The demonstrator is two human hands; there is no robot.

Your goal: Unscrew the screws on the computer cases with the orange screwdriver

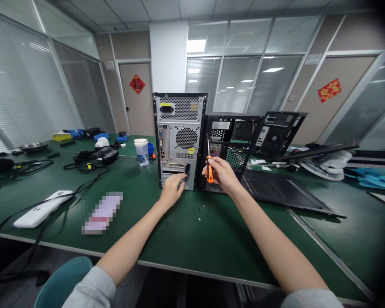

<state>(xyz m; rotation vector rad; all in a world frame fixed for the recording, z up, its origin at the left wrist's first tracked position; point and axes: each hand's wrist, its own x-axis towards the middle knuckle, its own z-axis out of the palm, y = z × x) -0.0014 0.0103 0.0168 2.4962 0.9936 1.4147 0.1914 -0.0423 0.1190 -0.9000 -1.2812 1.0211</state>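
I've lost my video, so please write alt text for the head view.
A right hand grips an orange-handled screwdriver beside a computer tower whose back faces the camera, the left hand at its lower slots. A few tiny bits, probably screws, lie in front on the green table; other cases stand to the right.

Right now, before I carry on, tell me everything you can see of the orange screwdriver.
The orange screwdriver has a thick handle in orange and black, plastic or rubber by its look, and a slim, straight, silvery metal shaft. The right hand grips it by the handle, shaft pointing up, nearly upright. It is near where the silver-backed computer tower meets the black computer case. The tip's shape is too small to tell, as is whether it touches anything.
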